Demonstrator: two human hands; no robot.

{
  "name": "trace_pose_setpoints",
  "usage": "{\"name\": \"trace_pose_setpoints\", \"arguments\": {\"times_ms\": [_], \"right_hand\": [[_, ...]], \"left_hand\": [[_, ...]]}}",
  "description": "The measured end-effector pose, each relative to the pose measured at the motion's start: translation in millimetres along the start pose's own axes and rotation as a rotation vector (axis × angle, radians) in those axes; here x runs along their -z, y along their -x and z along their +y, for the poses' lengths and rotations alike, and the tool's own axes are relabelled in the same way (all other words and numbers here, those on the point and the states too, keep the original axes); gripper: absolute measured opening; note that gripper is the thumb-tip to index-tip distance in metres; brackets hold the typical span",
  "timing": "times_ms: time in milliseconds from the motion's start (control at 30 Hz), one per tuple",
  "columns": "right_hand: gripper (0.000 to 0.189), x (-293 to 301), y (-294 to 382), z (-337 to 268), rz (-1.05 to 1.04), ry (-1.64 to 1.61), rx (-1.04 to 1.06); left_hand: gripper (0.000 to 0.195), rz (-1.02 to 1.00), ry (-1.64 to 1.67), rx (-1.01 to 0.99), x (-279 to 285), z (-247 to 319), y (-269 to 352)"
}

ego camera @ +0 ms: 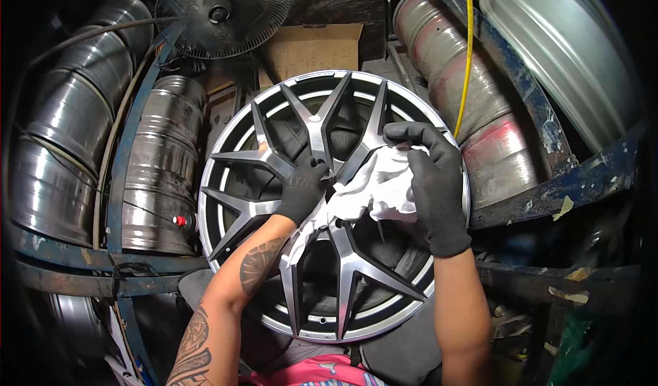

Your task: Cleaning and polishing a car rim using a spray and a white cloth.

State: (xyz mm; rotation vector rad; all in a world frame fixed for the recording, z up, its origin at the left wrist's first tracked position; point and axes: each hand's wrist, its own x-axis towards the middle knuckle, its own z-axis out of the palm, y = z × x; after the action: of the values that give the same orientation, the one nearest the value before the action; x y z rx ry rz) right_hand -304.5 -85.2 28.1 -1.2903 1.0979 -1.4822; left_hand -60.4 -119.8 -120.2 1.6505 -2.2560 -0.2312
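Note:
A black and machined-silver alloy wheel (354, 270) lies face up before me, with several Y-shaped spokes. My left hand (303, 188), in a black glove, is at the wheel's hub, its fingers bunched near the centre; whether it grips the cloth there cannot be told. My right hand (434, 180), also gloved in black, holds a bunched white cloth (360, 190) over the right-hand spokes. The cloth stretches across the hub, and one end hangs down over a lower spoke beside my left wrist.
Wheel rims (159, 165) stand in rows on a blue metal rack (115, 180) at left. More rims (473, 88) and a large silver one (555, 52) are at right. A fan (221, 16), a cardboard box (313, 52) and a yellow hose (468, 62) are beyond the wheel.

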Motion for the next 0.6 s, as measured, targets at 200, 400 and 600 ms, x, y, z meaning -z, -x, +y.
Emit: {"name": "trace_pose_setpoints", "arguments": {"times_ms": [200,400,600], "right_hand": [[0.031,-1.0,4.5,-1.8,-0.016,0.023,0.08],[0.035,-8.3,7.5,-7.9,-0.108,0.119,0.108],[0.028,0.7,10.7,-5.2,-0.043,0.168,0.169]], "left_hand": [[0.024,-0.021,-0.107,-0.133,14.9,2.7,10.3],[0.018,-0.118,-0.046,-0.044,-5.3,11.1,12.8],[0.02,-0.16,-0.252,0.008,13.7,-0.8,15.7]]}}
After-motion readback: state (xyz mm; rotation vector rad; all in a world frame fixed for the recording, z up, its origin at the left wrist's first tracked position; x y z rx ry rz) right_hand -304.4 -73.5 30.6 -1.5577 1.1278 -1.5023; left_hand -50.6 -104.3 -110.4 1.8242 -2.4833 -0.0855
